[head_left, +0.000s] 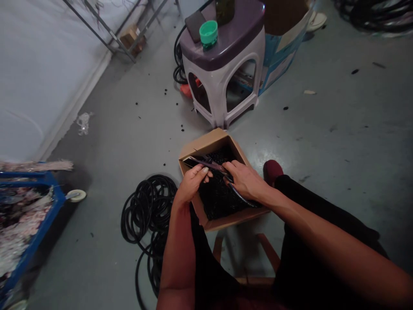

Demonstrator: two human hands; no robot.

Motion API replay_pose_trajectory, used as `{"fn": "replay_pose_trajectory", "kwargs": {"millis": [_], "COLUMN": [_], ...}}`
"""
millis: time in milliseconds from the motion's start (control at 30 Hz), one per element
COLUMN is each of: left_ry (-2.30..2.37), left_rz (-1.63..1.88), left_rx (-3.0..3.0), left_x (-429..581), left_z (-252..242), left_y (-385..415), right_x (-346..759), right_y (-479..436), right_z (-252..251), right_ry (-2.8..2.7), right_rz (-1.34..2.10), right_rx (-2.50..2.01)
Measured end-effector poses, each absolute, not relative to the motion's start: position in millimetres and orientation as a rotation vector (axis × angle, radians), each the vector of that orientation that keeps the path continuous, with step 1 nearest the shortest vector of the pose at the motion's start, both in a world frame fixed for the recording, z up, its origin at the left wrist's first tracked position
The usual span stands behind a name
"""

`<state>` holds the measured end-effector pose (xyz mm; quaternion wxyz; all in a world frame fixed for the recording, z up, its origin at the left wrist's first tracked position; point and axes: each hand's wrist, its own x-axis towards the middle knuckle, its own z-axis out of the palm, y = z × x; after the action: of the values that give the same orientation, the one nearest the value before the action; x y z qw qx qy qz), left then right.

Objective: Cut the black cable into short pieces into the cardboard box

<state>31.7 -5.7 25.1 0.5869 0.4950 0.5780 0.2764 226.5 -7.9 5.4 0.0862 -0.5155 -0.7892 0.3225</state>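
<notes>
An open cardboard box stands on the floor between the knees, filled with a mass of small black pieces. Above its middle, my right hand is closed around a dark scissor-like tool, whose long part points left toward my other hand. My left hand is at the box's left side, thumb and fingers pinched together near the tool; what it holds is too small to make out. A dark curved strip hangs below my right hand over the box.
Coiled black tubing lies left of the box. A stool with a green-capped container stands beyond it. Behind the stool is a blue carton. A blue wheeled cart is at the left, and a dark red shoe at the right.
</notes>
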Motion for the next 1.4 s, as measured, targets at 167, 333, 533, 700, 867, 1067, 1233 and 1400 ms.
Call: {"fn": "replay_pose_trajectory", "kwargs": {"millis": [167, 333, 533, 700, 867, 1067, 1233, 1400], "left_ry": [1.381, 1.569, 1.655, 1.764, 1.869, 1.905, 1.92, 1.851], "left_rz": [0.73, 0.722, 0.755, 0.734, 0.665, 0.628, 0.552, 0.556], "left_rx": [1.106, 1.339, 1.723, 1.876, 1.929, 1.931, 1.875, 1.828], "left_x": [31.4, 34.6, 37.5, 42.5, 46.8, 43.9, 43.6, 39.8], "left_z": [18.6, 16.2, 10.1, 8.3, 6.4, 5.3, 8.9, 8.0], "left_y": [-5.5, -3.5, -3.8, -7.8, -9.9, -8.6, -8.4, -8.2], "right_x": [227.4, 228.6, 225.6, 218.7, 217.1, 219.0, 220.2, 222.6], "right_y": [-5.8, -6.2, -8.9, -11.3, -10.6, -9.8, -9.6, -8.8], "right_z": [-8.7, -13.7, -12.8, -11.0, -6.5, -2.2, -2.8, -4.3], "right_ry": [-2.294, -2.275, -2.267, -2.226, -2.232, -2.259, -2.284, -2.329], "right_rz": [0.903, 0.927, 0.926, 1.003, 1.062, 1.105, 1.096, 1.067], "right_rx": [-1.439, -1.426, -1.489, -1.516, -1.58, -1.594, -1.606, -1.603]}}
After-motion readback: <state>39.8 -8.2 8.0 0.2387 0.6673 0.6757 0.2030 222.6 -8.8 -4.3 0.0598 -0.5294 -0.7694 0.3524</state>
